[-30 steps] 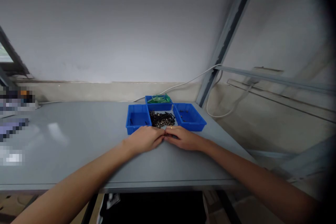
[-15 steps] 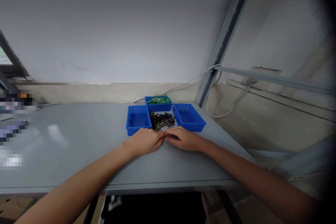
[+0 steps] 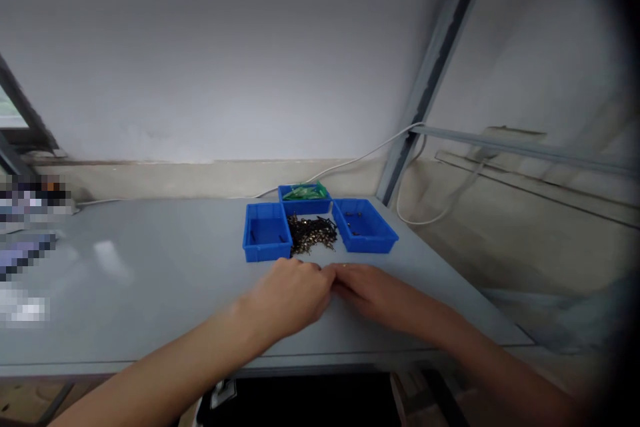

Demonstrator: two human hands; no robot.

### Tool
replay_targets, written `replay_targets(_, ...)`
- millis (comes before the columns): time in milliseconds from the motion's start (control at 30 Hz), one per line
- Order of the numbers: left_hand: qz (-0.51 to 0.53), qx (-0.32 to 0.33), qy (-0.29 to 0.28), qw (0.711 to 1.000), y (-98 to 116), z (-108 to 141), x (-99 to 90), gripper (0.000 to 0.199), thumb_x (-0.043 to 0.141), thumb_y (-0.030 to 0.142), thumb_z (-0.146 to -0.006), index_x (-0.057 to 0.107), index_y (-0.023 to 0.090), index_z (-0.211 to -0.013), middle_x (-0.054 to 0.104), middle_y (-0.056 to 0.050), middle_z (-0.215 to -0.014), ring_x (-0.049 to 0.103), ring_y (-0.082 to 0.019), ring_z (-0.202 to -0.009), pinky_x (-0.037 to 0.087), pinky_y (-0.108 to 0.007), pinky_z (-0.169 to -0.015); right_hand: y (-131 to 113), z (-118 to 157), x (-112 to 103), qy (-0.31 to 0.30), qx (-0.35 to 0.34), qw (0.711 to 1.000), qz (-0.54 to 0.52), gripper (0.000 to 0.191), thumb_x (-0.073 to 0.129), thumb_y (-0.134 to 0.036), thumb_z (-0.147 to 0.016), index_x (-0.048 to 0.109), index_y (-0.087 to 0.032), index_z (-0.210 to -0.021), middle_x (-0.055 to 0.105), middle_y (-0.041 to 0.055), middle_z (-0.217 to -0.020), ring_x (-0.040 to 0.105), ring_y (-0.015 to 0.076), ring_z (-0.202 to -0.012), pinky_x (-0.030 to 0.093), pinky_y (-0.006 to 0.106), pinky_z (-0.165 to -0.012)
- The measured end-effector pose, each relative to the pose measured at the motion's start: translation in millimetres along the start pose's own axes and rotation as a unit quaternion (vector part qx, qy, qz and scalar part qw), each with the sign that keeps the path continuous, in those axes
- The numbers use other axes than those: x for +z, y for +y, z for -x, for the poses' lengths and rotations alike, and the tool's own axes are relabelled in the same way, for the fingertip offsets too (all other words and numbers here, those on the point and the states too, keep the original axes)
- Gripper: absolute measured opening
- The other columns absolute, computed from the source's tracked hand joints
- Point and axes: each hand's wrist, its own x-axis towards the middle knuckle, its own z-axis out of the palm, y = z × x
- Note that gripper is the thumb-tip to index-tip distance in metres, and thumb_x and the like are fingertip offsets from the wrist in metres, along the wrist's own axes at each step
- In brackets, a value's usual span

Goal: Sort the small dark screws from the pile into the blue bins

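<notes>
My left hand and my right hand meet at the fingertips above the grey table, in front of a pile of small dark and brassy metal parts. Both hands have their fingers pressed together; what they hold, if anything, is hidden. Left of the pile stands a blue bin with a few dark pieces inside. To its right, another blue bin holds several small parts. Green packets lie in the blue bin behind the pile.
The grey table runs along a pale wall. A metal post rises at the back right, with a white cable leading to it. Blurred-out items sit at the far left.
Both hands have drawn back toward the table's front edge, away from the pile, still touching each other. More of the pile and bins shows. The view has shifted slightly.
</notes>
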Motion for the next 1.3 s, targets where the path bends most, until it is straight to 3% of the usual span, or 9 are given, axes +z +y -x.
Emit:
replay_targets(167, 0.064, 0.013, -0.003, 0.998, -19, -9, 23.4, 0.019, 0.045, 0.022, -0.094, 0.062, 0.017, -0.099, 0.072, -0.008, -0.096, 0.071, -0.026, -0.086, 0.056, -0.034, -0.07, 22, -20, 1, -0.031, 0.012, 0.999, 0.001, 0.014, 0.05, -0.019, -0.093, 0.06, -0.018, -0.083, 0.068, 0.0047, -0.085, 0.061, 0.0174, -0.075, 0.044, 0.028, -0.066)
replay_targets(300, 0.046, 0.017, -0.008, 0.999, -33, -13, 37.6, 0.022, 0.043, 0.023, -0.095, 0.062, 0.015, -0.101, 0.072, -0.01, -0.093, 0.071, -0.025, -0.08, 0.056, -0.034, -0.068, 35, -35, -6, -0.087, -0.021, 0.996, -0.014, 0.011, 0.052, -0.02, -0.092, 0.062, -0.017, -0.089, 0.066, 0.0026, -0.08, 0.058, 0.0144, -0.069, 0.041, 0.024, -0.061)
replay_targets(533, -0.027, 0.103, 0.006, 0.994, -44, -18, 43.0, 0.02, 0.047, 0.025, -0.094, 0.062, 0.012, -0.096, 0.071, -0.011, -0.087, 0.071, -0.024, -0.074, 0.056, -0.034, -0.068, 42, -37, 11, -0.041, -0.097, 0.987, 0.123, 0.012, 0.054, -0.024, -0.089, 0.059, -0.016, -0.082, 0.064, 0.0046, -0.075, 0.058, 0.0169, -0.068, 0.038, 0.026, -0.061)
replay_targets(700, -0.02, 0.069, 0.039, 0.997, -46, -16, 51.6, 0.022, 0.044, 0.026, -0.096, 0.062, 0.013, -0.091, 0.071, -0.009, -0.085, 0.07, -0.022, -0.072, 0.056, -0.032, -0.067, 49, -41, 16, -0.04, -0.146, 0.976, 0.158, 0.013, 0.052, -0.026, -0.091, 0.059, -0.016, -0.086, 0.065, 0.0051, -0.076, 0.058, 0.0168, -0.067, 0.038, 0.027, -0.061)
replay_targets(967, 0.014, 0.024, 0.048, 0.998, -47, -12, 52.5, 0.023, 0.042, 0.032, -0.098, 0.06, 0.017, -0.102, 0.072, -0.005, -0.087, 0.071, -0.022, -0.077, 0.055, -0.03, -0.068, 43, -36, 8, -0.032, -0.089, 0.992, 0.083, 0.014, 0.054, -0.024, -0.092, 0.065, -0.016, -0.087, 0.067, 0.0042, -0.077, 0.058, 0.0156, -0.068, 0.039, 0.026, -0.063)
replay_targets(1133, 0.04, 0.07, 0.048, 0.996, -51, -14, 52.8, 0.022, 0.043, 0.027, -0.098, 0.062, 0.019, -0.101, 0.072, -0.003, -0.091, 0.07, -0.02, -0.083, 0.055, -0.029, -0.071, 41, -36, 5, -0.044, -0.08, 0.995, 0.043, 0.015, 0.056, -0.024, -0.092, 0.068, -0.017, -0.092, 0.069, 0.0035, -0.079, 0.059, 0.0154, -0.069, 0.04, 0.026, -0.064)
replay_targets(1300, 0.037, 0.068, 0.051, 0.996, -51, -14, 53.8, 0.024, 0.041, 0.027, -0.1, 0.064, 0.018, -0.101, 0.071, -0.003, -0.091, 0.07, -0.02, -0.081, 0.055, -0.03, -0.072, 38, -37, 1, -0.056, -0.069, 0.996, 0.019, 0.019, 0.053, -0.028, -0.094, 0.069, -0.017, -0.092, 0.068, 0.0025, -0.077, 0.058, 0.014, -0.066, 0.039, 0.025, -0.061)
